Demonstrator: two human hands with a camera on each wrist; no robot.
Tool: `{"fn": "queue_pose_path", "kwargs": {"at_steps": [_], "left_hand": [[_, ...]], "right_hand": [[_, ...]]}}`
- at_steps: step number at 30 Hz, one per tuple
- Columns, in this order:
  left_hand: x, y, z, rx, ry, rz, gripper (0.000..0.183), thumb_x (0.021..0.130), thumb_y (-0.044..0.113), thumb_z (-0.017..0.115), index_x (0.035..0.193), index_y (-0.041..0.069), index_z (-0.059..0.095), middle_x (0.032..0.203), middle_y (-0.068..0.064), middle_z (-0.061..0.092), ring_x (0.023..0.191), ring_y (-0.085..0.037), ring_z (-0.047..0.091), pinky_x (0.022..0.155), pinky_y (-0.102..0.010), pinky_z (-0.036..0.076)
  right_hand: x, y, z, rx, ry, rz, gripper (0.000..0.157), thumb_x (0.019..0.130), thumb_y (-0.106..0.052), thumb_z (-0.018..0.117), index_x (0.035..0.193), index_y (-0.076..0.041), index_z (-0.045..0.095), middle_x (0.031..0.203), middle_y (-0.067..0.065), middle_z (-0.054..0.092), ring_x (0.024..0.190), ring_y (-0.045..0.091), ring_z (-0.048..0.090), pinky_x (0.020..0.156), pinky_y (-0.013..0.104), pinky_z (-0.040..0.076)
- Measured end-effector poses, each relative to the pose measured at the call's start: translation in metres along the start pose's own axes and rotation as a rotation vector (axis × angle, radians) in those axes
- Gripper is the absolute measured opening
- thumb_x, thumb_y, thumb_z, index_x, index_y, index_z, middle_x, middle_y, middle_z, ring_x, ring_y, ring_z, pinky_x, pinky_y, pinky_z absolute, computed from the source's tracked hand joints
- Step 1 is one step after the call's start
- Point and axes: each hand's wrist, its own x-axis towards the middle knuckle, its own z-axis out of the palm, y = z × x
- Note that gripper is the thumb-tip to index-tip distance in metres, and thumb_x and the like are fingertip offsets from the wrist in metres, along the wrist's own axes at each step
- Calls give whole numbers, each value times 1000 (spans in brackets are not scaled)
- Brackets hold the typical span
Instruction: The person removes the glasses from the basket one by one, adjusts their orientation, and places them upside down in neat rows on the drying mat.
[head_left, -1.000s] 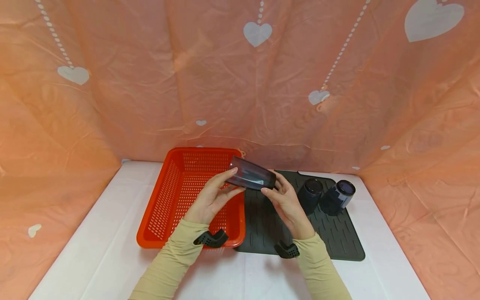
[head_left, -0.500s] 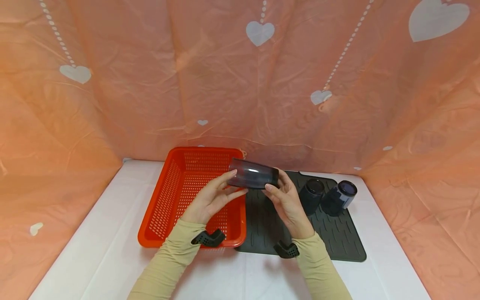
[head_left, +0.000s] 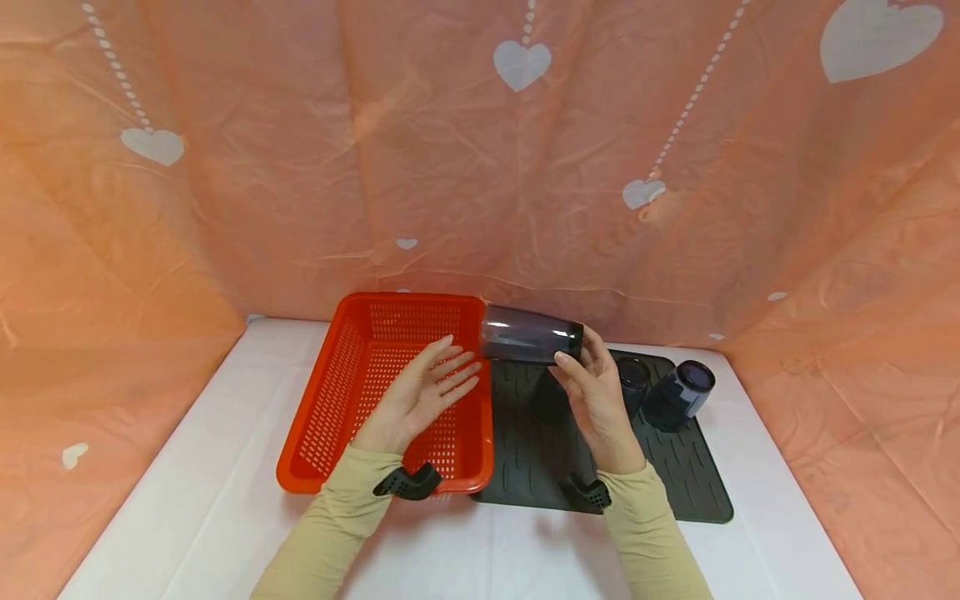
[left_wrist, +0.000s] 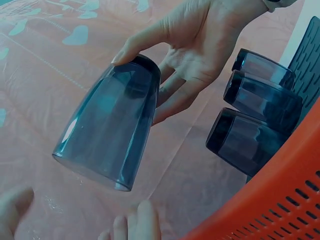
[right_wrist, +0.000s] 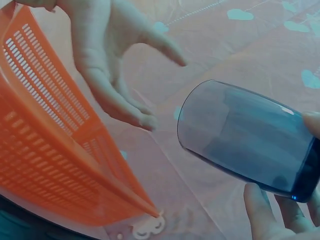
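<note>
My right hand (head_left: 597,404) grips a dark tinted drinking glass (head_left: 528,335) near its thick base. The glass lies almost sideways in the air, its rim pointing left. My left hand (head_left: 422,392) is held over the red basket (head_left: 487,454), fingers extended, apart from the rim. In the right wrist view, a gap shows between the left hand (right_wrist: 112,65) and the held glass (right_wrist: 245,140). Three similar glasses stand upside down on the dark mat (head_left: 517,467): one glass (head_left: 550,398) partly behind my right hand, another glass (head_left: 633,383), and the rightmost glass (head_left: 678,396).
The perforated basket stands left of the ridged mat, close against its edge. Both are on a white table (head_left: 247,433). An orange sheet (head_left: 450,167) with pale hearts hangs behind and at both sides.
My left hand has let go of the glass and drawn back a little to the left, fingers spread. My right hand has carried the glass to the right, uncovering another glass on the mat.
</note>
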Motion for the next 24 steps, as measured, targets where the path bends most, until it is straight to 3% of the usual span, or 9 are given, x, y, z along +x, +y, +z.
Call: {"fn": "queue_pose_path", "kwargs": {"at_steps": [6, 11, 18, 24], "left_hand": [[-4, -3, -3, -116, 93, 6, 36, 97, 26, 56, 121, 1, 45, 133, -18, 43, 130, -38, 39, 101, -42, 42], [-13, -5, -7, -118, 95, 11, 32, 97, 24, 54, 118, 0, 48, 128, -18, 46, 126, -37, 42, 101, -42, 41], [-16, -4, -15, 23, -63, 83, 27, 99, 26, 46, 108, 3, 56, 117, -16, 53, 117, -36, 50, 102, -44, 40], [-17, 0, -27, 174, -230, 162, 36, 102, 26, 38, 119, -2, 53, 112, -15, 58, 108, -36, 56, 101, -49, 40]], "right_hand": [[1, -6, -5, -51, 33, -17, 55, 88, 9, 61, 137, -10, 44, 129, 9, 49, 105, 18, 53, 85, 32, 52], [0, -7, -8, -123, 63, -32, 59, 87, 8, 64, 140, -7, 41, 133, 9, 47, 107, 18, 54, 83, 29, 53], [-1, -6, -11, -164, 66, -32, 61, 87, 10, 63, 141, -5, 40, 132, 9, 48, 106, 18, 55, 82, 28, 53], [-2, -5, -12, -188, 83, -27, 60, 85, 11, 64, 139, -6, 43, 128, 10, 50, 106, 19, 55, 81, 28, 54]]}}
